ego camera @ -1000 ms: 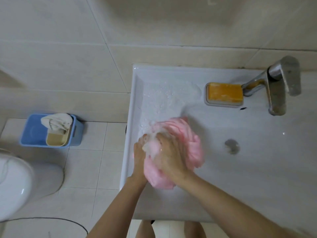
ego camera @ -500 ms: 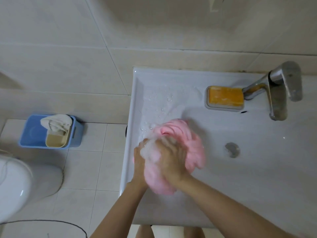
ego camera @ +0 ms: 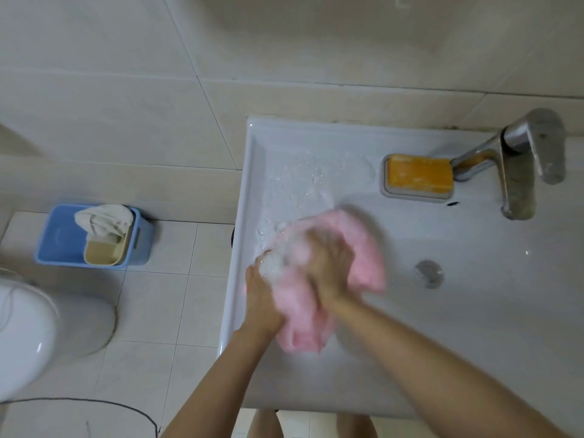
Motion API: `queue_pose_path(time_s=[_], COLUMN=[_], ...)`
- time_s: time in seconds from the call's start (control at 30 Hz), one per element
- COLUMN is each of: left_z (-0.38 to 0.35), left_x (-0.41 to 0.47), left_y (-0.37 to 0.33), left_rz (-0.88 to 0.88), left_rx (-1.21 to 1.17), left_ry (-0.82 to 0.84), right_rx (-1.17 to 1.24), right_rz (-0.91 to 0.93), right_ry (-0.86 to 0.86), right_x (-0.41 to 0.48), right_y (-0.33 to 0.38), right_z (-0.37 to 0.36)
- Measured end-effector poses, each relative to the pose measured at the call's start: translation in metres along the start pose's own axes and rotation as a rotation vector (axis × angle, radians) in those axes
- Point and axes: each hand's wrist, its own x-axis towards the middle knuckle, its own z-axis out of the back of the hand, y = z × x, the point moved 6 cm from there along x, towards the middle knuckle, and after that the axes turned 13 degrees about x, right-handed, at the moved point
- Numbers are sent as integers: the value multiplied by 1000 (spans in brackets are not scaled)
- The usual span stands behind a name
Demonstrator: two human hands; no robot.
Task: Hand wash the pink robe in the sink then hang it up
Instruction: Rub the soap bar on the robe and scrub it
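the left hand (ego camera: 262,298) and the right hand (ego camera: 328,270) are pressed close together, both with fingers curled into the pink robe (ego camera: 366,260), which is bunched between them into a wet, crumpled wad. the left hand grips its left side and the right hand closes over the top; both are blurred. white foam (ego camera: 275,263) covers the robe's upper left part and the left hand's knuckles. pink folds bulge out to the right of the right hand and hang below both wrists. the wad is in the left half of the white sink (ego camera: 240,248); whether it touches the basin floor i cannot tell. suds speckle the basin behind it. the drain (ego camera: 429,273) lies to the robe's right, apart from it. at the back an orange soap bar (ego camera: 418,173) rests in a grey dish (ego camera: 417,195), just beside the metal faucet (ego camera: 518,172). left of the sink, on the tiled floor, stand a blue bin (ego camera: 60,238) holding a pale cloth (ego camera: 104,218), and a white toilet (ego camera: 25,336)
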Motion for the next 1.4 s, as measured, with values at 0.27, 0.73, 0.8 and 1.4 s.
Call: queue_pose_path(time_s=[0.27,0.73,0.8,1.4], left_z=[95,66,57,25], left_x=[-1,26,20,-11], left_y=[-61,-78,-69,-41], left_rz=[142,-28,-47,231], left_rx=[-564,121,247,169], left_ry=[495,-58,-101,176], right_rx=[863,628,525,196], right_rz=[-700,-696,-498,16], right_ry=[265,367,-123,49], right_x=[75,-57,-42,-22], right_y=[-47,-41,-46,22], right_z=[18,18,57,25])
